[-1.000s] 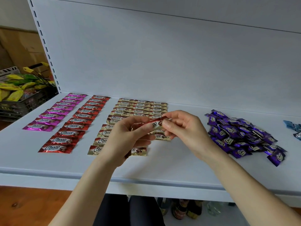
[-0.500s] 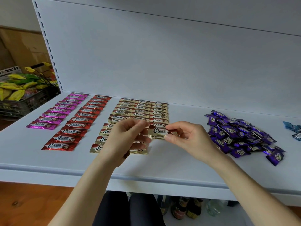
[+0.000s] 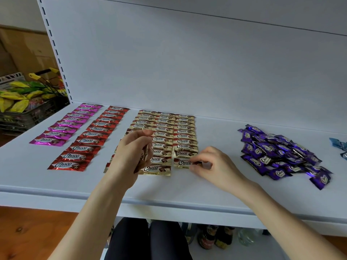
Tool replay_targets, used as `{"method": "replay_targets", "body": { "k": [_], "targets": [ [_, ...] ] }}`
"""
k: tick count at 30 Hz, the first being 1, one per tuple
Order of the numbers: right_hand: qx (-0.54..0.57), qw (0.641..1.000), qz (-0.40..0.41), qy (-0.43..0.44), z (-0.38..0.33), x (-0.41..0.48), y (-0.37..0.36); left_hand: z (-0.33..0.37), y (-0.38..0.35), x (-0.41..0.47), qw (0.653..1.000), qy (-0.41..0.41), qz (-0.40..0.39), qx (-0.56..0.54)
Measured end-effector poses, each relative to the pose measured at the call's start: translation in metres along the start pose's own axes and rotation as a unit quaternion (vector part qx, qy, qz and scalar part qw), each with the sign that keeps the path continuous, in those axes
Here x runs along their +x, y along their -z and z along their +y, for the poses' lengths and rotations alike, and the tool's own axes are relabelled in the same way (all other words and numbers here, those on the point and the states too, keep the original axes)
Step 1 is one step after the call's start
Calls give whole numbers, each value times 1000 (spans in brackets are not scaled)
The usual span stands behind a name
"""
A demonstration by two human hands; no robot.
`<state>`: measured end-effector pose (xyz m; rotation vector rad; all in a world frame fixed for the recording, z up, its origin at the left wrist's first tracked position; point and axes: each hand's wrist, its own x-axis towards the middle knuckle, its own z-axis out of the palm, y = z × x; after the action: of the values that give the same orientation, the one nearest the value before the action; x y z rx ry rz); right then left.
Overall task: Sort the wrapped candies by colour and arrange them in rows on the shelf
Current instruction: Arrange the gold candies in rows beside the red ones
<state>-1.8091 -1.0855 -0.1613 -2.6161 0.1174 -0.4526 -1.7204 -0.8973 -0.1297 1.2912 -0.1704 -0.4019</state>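
Bare shelf (image 3: 217, 132) lies between the gold candy rows (image 3: 185, 136) and the purple candy pile (image 3: 277, 154); the front strip along the shelf edge is also open.

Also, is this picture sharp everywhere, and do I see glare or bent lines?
In the head view the light is soft and even; the red candies show small glints; the purple pile is smeared toward the frame's right edge; the slotted upright leans and bows, wide-angle distortion.
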Motion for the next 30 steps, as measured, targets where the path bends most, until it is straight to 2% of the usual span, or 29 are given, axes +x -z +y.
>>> {"method": "replay_targets", "body": {
  "k": [7,20,23,25,28,30],
  "targets": [
    [32,999,31,0,6,2,-6,-3,2,0,998,-27,11,51],
    [56,997,54,-7,9,1,-9,-9,0,3,998,-39,18,39],
    [113,987,113,-10,2,-1,-4,-10,-7,0,999,-47,25,0],
    [183,976,120,-17,-12,-3,5,-8,-17,-4,996,-60,31,-66],
    [307,950,55,-11,-45,-6,17,-7,-37,-10,983,-65,39,-165],
    [343,939,14,-1,-59,-8,16,-8,-50,-13,979,-57,30,-195]
  ]
}}
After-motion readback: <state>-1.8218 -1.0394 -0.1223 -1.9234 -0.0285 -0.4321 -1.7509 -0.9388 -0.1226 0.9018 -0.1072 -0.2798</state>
